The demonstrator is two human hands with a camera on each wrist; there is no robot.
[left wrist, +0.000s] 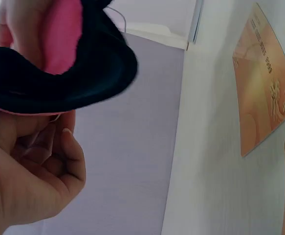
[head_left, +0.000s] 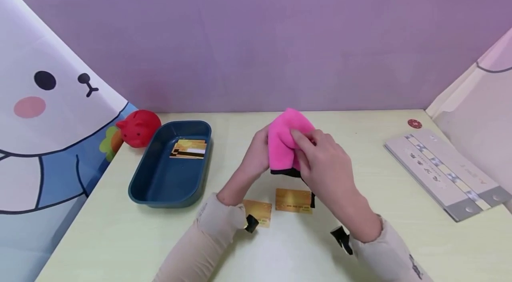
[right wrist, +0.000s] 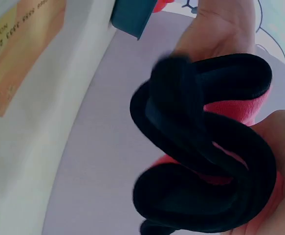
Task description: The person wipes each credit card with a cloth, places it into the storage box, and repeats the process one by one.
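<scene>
Both hands hold a bright pink soft cloth pouch (head_left: 282, 142) with a black edge, raised above the middle of the table. My left hand (head_left: 256, 154) grips its left side. From the right, my right hand (head_left: 330, 171) pinches the pink cloth between thumb and fingers. The black rim (right wrist: 196, 117) hangs downward and folds in an S shape in the right wrist view, and black lining shows at the opening in the left wrist view. Beneath the hands lie two gold bank cards, one card (head_left: 294, 200) near the right forearm and another card (head_left: 260, 211) partly behind the left cuff.
A dark blue tray (head_left: 170, 199) at the left holds a small stack of gold cards (head_left: 188, 148). Behind it sits a red piggy bank (head_left: 140, 130). On the right are a grey folder (head_left: 432, 171) and a round red chip (head_left: 414, 123). A purple wall (head_left: 256, 42) closes the back.
</scene>
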